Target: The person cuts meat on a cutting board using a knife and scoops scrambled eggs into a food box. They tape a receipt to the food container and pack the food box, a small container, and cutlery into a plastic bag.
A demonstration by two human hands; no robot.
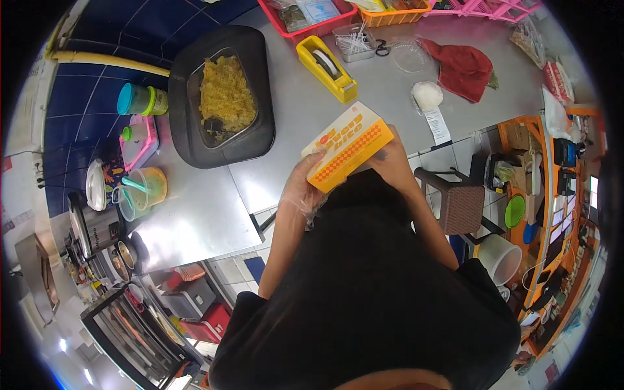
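A yellow and white cardboard food box (351, 146) with orange lettering is held tilted in front of my body, above the table's edge. My left hand (305, 179), in what looks like a clear plastic glove, grips its left end. At the other end, my right hand (390, 159) closes round the box's near side, its fingers partly hidden. Beyond the box stands a yellow tape dispenser (328, 70). To the left, a metal tray (195, 97) of yellow crumbly food rests in a black holder (182, 140).
A red cloth (463, 68), a white round bundle (427, 95) and a paper receipt (437, 127) lie at the right. Plastic tubs (153, 185) stand at the left. A brown stool (463, 207) is on the floor to my right. Baskets (396, 16) line the back.
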